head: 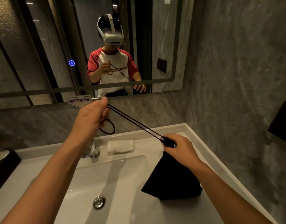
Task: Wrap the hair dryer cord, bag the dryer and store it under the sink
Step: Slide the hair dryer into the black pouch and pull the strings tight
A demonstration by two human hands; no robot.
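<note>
Hair dryer: unseen, judged to be inside the bag. Left hand [90,117] raised, pinching the taut drawstring [134,122]. Right hand [181,146] clenched round the neck of the black bag [171,180], whose bottom sits on the right edge of the sink [106,175]. Bagging apparently done, cinching under way; storing under the sink remains.

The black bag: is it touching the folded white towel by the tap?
Apart. The head view shows bare counter between the black bag and the towel.
</note>
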